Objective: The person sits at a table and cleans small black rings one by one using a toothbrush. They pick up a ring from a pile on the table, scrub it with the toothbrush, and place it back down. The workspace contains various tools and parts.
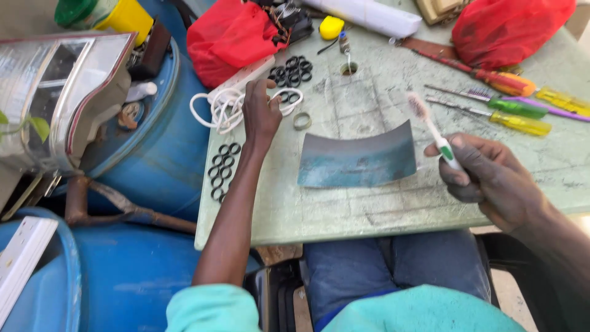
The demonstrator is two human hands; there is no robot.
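Picking up rings, brush ready

Our left hand (261,114) pinches among the black rings (290,71); our right hand (485,178) grips the toothbrush (433,130). We'd best lift one ring cleanly.

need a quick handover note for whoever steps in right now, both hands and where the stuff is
Left hand: reaching over the table, fingertips at the black rings beside the white cord; whether it grips one cannot be told.
Right hand: grip shut on a toothbrush, bristles up.
Curved metal sheet lies between the hands. More black rings sit in rows at the table's left edge and in a cluster further back. A single metal ring lies near the sheet. Screwdrivers lie to the right.
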